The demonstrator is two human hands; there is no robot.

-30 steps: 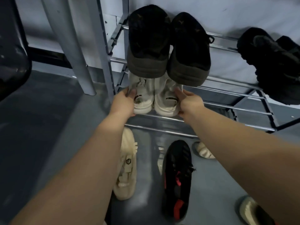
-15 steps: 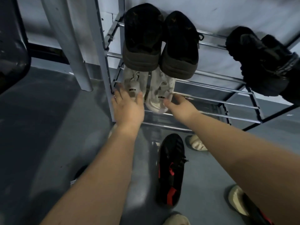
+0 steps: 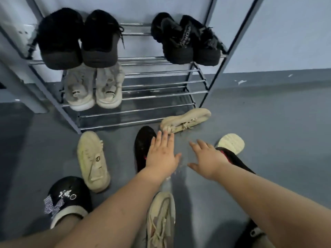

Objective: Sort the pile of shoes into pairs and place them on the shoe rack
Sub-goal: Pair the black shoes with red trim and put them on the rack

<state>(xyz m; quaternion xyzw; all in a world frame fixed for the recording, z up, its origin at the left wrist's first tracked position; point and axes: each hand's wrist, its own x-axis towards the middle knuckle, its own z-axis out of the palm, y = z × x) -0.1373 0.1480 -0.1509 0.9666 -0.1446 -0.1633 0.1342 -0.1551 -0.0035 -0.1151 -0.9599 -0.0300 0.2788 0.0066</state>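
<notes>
The metal shoe rack (image 3: 157,97) holds two black pairs on its upper shelf (image 3: 78,40) (image 3: 186,38) and a white pair (image 3: 93,88) on the shelf below, at the left. On the floor lie a black shoe with red marks (image 3: 141,145), a second black and red shoe (image 3: 234,160), and cream shoes (image 3: 92,160) (image 3: 186,119) (image 3: 161,219). My left hand (image 3: 161,156) hovers open over the black shoe, fingers spread. My right hand (image 3: 207,158) is open beside the second black and red shoe, holding nothing.
A pale sole (image 3: 231,143) lies upturned beyond my right hand. My feet wear black slippers (image 3: 68,196) at the lower left and lower right. A grey wall stands behind the rack, and a grey post (image 3: 21,90) stands at the left.
Both hands have let go of the white pair on the rack and drawn back down over the floor shoes. The view has swung right and down.
</notes>
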